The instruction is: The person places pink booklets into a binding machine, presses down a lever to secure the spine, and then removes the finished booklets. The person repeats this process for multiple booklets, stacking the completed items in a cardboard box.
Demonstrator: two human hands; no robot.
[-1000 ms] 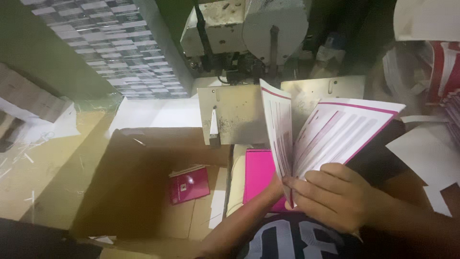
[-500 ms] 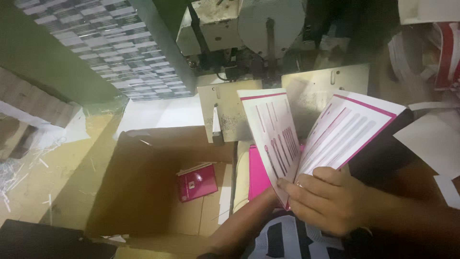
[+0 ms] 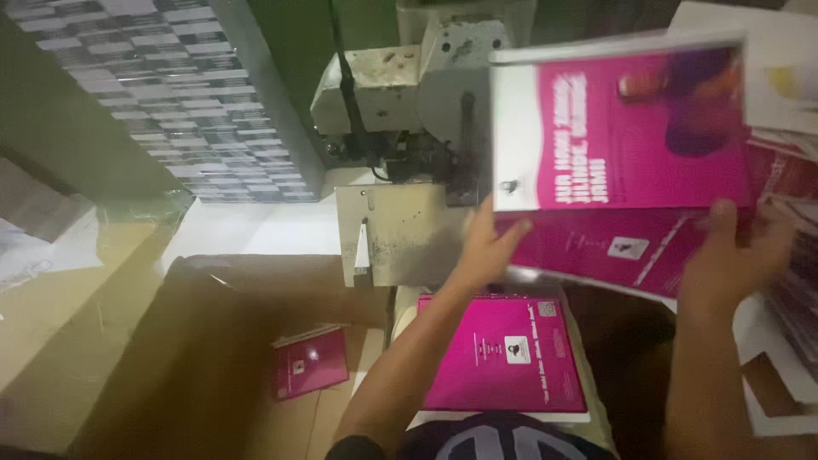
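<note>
Since 0.5 s ago we've shut the open booklet & raised it, pink cover facing us, in front of the stapler. Box w/ a small pink booklet sits low left. Left hand pinches the lower-left corner, fingers closed on it; right hand grips the lower-right edge. Risk, we judge: the light corner pinch could let pages fan or slip onto the stack below, knocking it askew.

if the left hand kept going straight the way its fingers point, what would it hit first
Likely nothing new: the left hand already grips the open pink booklet. Past that lies the grey machine, though depth is unclear.
</note>
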